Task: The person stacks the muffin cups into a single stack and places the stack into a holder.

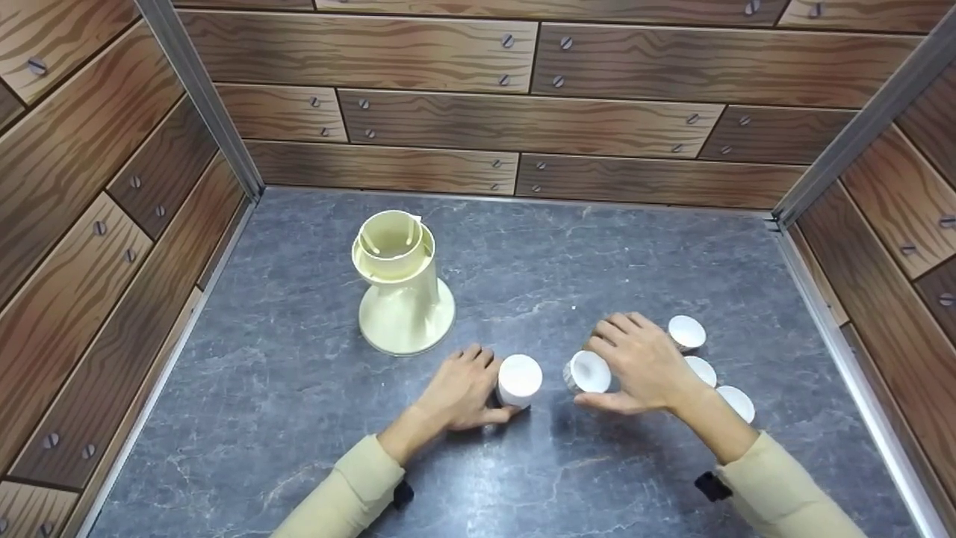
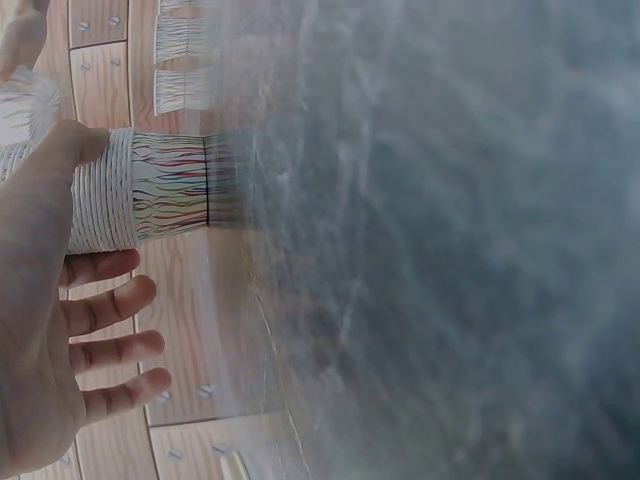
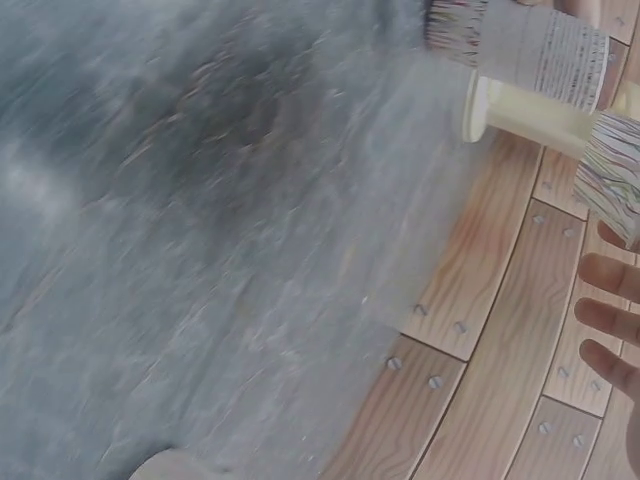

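Note:
My left hand (image 1: 467, 392) holds a stack of nested paper cups (image 1: 520, 379) between thumb and fingers. In the left wrist view the stack (image 2: 165, 190) shows many ridged rims above one body with coloured wavy lines, its patterned end at the tabletop. To its right, my right hand (image 1: 642, 370) grips a single paper cup (image 1: 588, 372), white inside, between thumb and fingers. The same wavy pattern shows on that cup (image 3: 612, 175) in the right wrist view, where its far side is cut off. A small gap separates the cup from the stack.
Three more white paper cups, the rearmost (image 1: 686, 332), another (image 1: 700, 371) and the nearest (image 1: 736, 403), stand right of my right hand. A cream plastic cylinder on a round base (image 1: 403, 317) stands behind my left hand. Wood-patterned walls (image 1: 448, 116) enclose the grey marbled tabletop (image 1: 299, 418).

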The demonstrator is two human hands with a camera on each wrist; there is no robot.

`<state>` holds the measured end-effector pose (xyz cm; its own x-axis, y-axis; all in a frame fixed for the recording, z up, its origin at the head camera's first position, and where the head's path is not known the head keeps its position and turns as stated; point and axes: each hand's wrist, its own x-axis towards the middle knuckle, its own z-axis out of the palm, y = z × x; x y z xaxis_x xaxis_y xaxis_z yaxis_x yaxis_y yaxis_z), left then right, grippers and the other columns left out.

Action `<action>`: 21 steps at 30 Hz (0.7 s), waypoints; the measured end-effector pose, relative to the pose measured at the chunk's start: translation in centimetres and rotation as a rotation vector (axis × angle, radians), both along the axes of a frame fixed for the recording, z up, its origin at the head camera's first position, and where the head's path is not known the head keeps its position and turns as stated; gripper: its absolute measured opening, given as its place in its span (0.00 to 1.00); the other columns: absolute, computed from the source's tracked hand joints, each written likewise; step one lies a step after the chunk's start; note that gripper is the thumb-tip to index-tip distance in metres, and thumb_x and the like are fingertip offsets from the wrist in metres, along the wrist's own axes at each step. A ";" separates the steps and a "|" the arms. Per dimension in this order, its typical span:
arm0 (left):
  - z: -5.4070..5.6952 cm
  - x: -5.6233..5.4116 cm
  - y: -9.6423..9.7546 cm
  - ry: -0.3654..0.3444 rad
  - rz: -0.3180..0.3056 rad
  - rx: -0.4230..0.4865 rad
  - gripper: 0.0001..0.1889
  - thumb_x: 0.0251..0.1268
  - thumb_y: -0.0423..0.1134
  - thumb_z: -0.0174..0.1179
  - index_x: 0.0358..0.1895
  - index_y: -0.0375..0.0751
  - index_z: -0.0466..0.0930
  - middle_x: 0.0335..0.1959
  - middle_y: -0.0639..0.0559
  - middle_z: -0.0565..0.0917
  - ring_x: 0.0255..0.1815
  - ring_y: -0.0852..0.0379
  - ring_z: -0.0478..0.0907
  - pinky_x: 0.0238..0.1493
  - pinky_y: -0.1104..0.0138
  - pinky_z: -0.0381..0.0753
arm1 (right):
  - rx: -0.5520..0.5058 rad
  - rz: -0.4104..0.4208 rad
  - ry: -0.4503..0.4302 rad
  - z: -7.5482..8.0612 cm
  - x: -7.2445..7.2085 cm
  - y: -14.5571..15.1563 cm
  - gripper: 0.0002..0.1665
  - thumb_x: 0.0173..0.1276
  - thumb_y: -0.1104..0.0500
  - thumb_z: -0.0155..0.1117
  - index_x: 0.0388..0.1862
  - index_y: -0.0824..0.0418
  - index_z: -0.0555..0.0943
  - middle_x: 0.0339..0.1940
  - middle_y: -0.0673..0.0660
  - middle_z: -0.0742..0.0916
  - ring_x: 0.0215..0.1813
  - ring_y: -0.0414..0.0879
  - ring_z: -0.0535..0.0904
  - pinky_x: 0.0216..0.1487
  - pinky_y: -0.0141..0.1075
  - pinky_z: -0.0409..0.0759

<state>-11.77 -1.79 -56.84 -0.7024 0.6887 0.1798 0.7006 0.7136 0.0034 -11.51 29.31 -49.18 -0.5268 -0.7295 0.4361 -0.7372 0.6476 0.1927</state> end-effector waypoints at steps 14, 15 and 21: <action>-0.1 0.0 0.0 -0.005 -0.009 0.021 0.38 0.60 0.75 0.60 0.61 0.47 0.79 0.50 0.50 0.86 0.51 0.51 0.81 0.49 0.58 0.85 | -0.102 0.009 0.016 0.8 -0.1 -2.4 0.44 0.56 0.16 0.60 0.40 0.53 0.85 0.36 0.52 0.86 0.43 0.51 0.82 0.45 0.44 0.81; -0.1 0.0 0.0 -0.003 -0.010 0.020 0.38 0.60 0.75 0.60 0.61 0.47 0.79 0.50 0.50 0.86 0.51 0.51 0.81 0.49 0.58 0.85 | -0.109 0.012 0.015 0.9 -0.1 -2.6 0.44 0.57 0.16 0.59 0.40 0.54 0.85 0.36 0.52 0.86 0.43 0.51 0.82 0.45 0.44 0.81; -0.2 -0.2 0.0 0.005 -0.015 0.024 0.38 0.60 0.75 0.60 0.61 0.47 0.80 0.50 0.50 0.86 0.51 0.51 0.81 0.50 0.58 0.84 | -0.138 0.032 0.016 1.2 -0.3 -3.6 0.45 0.58 0.15 0.57 0.40 0.54 0.85 0.37 0.52 0.87 0.43 0.50 0.82 0.46 0.44 0.81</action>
<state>-11.96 -1.76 -57.00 -0.6911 0.6947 0.1997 0.7112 0.7028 0.0167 -11.78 25.75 -47.97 -0.4960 -0.6782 0.5422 -0.7556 0.6448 0.1154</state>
